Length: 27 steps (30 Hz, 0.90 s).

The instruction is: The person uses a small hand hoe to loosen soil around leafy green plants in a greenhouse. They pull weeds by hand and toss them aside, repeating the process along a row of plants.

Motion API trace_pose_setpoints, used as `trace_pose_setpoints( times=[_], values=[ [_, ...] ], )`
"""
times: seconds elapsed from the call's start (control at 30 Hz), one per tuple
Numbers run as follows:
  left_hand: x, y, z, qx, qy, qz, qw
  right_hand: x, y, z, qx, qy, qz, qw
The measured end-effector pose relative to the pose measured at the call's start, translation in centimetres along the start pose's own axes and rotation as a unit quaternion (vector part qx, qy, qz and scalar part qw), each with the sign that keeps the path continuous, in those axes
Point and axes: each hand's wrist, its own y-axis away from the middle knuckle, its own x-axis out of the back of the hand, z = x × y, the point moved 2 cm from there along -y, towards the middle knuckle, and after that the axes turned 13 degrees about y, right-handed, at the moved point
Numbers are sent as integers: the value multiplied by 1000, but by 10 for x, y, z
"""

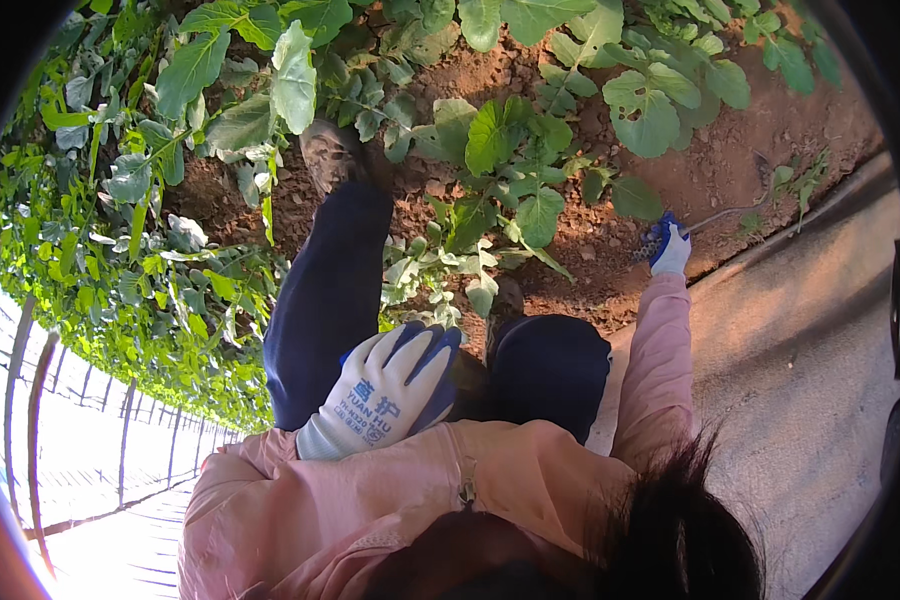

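Observation:
My left hand [390, 382], in a white knit glove with blue-coated fingers, rests near my thigh with its fingers side by side; its palm is hidden, and I see nothing held in it. Stretched out to the right, my right hand [670, 244] wears a matching glove and is closed around the patterned handle [647, 249] of a tool. From that fist a thin curved metal rod [727, 213] runs right over the reddish soil [615, 281]. Leafy green plants [540, 214] grow just left of my right hand; one broad leaf [634, 199] hangs close to it.
Dense leafy crops [157, 247] fill the left side. A pale, flat strip [787, 337] borders the soil on the right, with small weeds [806, 184] at its edge. My shoe [330, 154] stands among the plants. Curved frame bars [37, 420] rise at the lower left.

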Motion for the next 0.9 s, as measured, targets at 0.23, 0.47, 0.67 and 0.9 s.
trace_pose_setpoints(
  times=[0.23,0.47,0.67,0.9],
  values=[
    [18,-20,5,-22,-2,30,999,4,-7,-1,-3,40,-36,999],
    [4,-45,25,-8,-19,181,983,4,-5,-7,4,34,-66,997],
    [-32,-48,51,-51,5,321,946,14,-11,-17,31,111,-162,980],
    [-91,-39,66,-107,-27,382,918,24,-22,-23,85,127,-171,973]
  ],
)
